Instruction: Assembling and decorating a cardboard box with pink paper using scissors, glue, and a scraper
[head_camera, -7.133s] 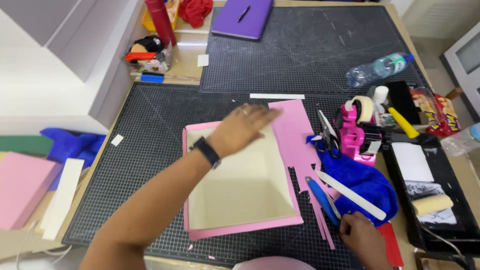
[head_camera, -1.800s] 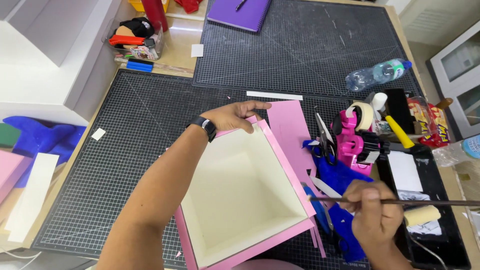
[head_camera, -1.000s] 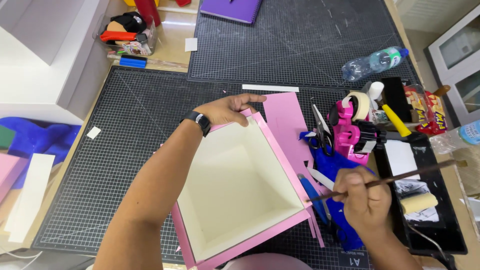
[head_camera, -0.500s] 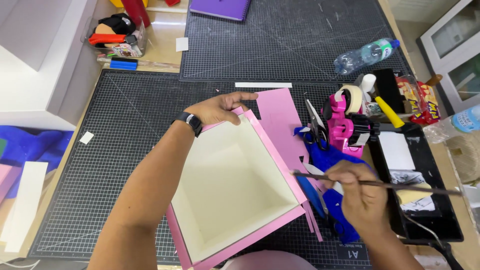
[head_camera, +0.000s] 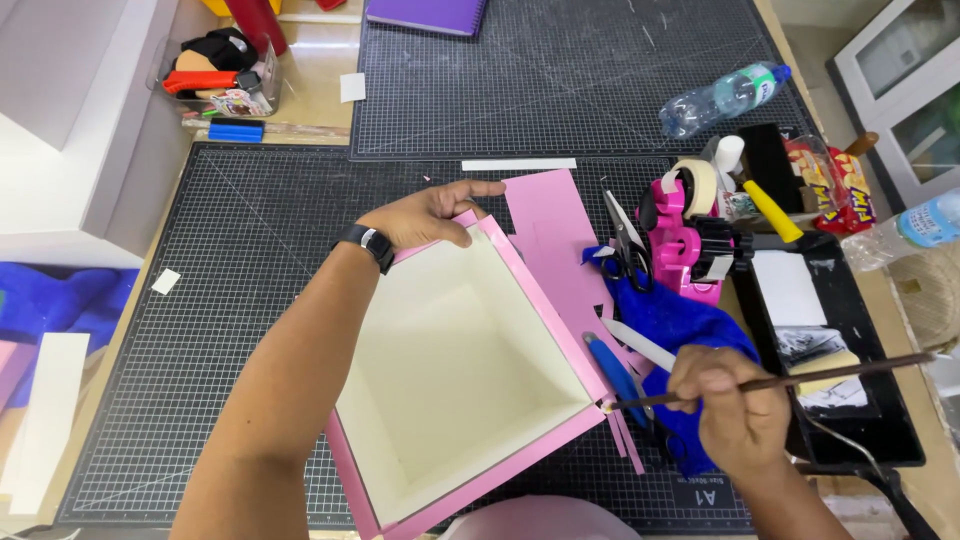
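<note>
Reaching across the middle of the black gridded cutting mat (head_camera: 250, 300), the left hand (head_camera: 425, 215) curls its fingers over the far corner of the pink-edged, cream-lined open cardboard box (head_camera: 465, 375), while the right hand (head_camera: 735, 410) pinches a thin brown-handled brush (head_camera: 790, 380), tip touching the box's right corner.

Bright, even overhead light, soft shadows, sharp focus throughout, slight wide-angle bending toward the edges.
</note>
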